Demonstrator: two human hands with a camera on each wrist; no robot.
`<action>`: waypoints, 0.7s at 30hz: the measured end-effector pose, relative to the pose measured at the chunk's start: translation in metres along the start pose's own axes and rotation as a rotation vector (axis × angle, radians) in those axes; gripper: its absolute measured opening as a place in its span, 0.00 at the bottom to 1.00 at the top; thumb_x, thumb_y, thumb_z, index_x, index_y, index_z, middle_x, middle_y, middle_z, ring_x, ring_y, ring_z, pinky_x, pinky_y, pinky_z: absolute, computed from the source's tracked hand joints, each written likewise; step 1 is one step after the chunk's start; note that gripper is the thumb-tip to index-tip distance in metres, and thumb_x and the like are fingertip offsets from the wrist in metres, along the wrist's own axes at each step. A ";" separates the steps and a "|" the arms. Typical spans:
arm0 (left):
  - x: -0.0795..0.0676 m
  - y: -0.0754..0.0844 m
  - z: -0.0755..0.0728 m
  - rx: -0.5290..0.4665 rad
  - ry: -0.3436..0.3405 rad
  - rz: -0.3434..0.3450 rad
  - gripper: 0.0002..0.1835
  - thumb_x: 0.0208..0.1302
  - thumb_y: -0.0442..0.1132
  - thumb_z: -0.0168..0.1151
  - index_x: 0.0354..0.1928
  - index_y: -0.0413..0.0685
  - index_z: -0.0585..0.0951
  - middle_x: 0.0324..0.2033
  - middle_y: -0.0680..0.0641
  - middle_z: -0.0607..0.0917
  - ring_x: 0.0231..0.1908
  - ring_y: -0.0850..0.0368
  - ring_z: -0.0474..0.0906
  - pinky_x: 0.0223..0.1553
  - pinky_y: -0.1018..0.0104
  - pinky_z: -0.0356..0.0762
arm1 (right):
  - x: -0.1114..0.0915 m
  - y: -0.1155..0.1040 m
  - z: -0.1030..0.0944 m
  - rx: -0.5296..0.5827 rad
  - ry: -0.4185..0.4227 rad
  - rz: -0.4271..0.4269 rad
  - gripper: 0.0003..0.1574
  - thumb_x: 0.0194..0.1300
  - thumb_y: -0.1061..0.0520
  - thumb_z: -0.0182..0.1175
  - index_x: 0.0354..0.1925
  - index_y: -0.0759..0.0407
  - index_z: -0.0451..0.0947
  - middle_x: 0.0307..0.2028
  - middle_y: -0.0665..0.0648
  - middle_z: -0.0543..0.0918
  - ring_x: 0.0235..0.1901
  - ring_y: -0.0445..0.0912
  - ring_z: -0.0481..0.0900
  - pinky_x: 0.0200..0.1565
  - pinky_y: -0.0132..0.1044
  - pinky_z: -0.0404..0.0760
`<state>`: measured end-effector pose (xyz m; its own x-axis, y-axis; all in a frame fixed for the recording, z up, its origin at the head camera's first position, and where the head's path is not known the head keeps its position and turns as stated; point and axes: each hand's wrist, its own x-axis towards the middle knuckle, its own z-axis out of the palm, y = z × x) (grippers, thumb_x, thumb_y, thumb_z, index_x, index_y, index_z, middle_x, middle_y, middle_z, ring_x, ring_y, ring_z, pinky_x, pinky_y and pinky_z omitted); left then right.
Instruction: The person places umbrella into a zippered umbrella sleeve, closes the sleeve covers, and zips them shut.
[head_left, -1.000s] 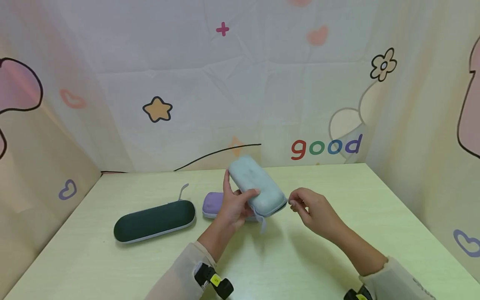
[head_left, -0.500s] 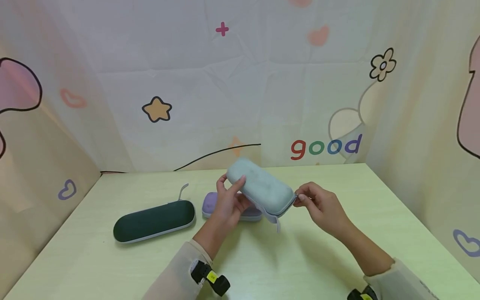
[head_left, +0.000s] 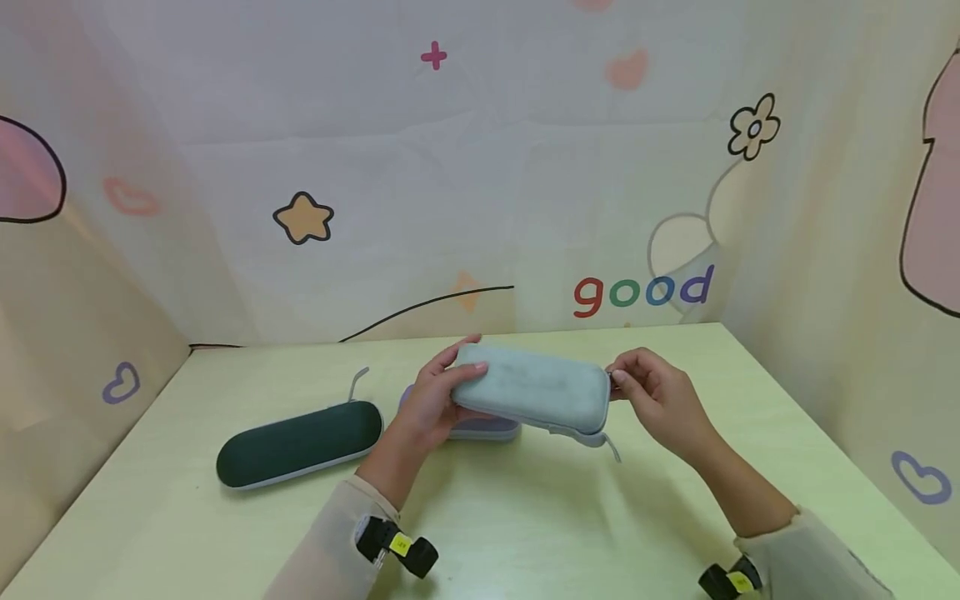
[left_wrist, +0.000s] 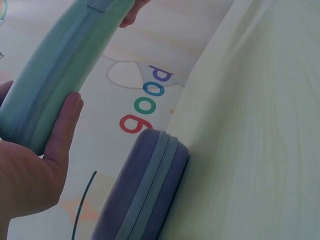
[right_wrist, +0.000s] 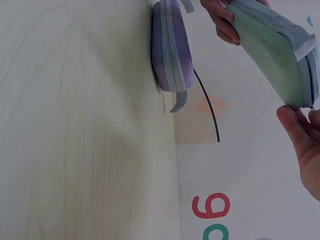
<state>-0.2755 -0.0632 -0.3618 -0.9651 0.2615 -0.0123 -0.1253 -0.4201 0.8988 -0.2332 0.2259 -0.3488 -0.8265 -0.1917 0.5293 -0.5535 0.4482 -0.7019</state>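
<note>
A pale mint zippered case is held up over the table, lying nearly level. My left hand grips its left end, with the thumb on the front face and fingers beneath or behind. At the other end my right hand pinches a small part at the zipper corner, likely the zipper pull, mostly hidden by the fingertips. In the right wrist view the zipper shows a dark slit near that end. A fabric loop dangles from the case's lower right. Behind the left hand lies a purple case, partly hidden.
A long dark green case with a grey strap lies on the left of the pale wooden table. A printed cloth stands behind the table and along both sides.
The mint case has turned from a steep slant to nearly level, its right end swinging up and to the right. My right hand moved right and up with it, still pinching the corner.
</note>
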 end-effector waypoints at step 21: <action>-0.003 -0.004 0.003 -0.117 0.174 0.062 0.22 0.62 0.33 0.63 0.58 0.44 0.73 0.51 0.40 0.75 0.44 0.45 0.79 0.40 0.34 0.77 | -0.007 0.002 0.002 -0.099 -0.074 0.003 0.06 0.63 0.70 0.61 0.39 0.63 0.79 0.29 0.53 0.82 0.27 0.43 0.80 0.31 0.32 0.81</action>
<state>-0.2712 -0.0593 -0.3641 -0.9956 0.0825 -0.0435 -0.0808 -0.5313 0.8433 -0.2286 0.2263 -0.3545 -0.8356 -0.2526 0.4879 -0.5410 0.5323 -0.6511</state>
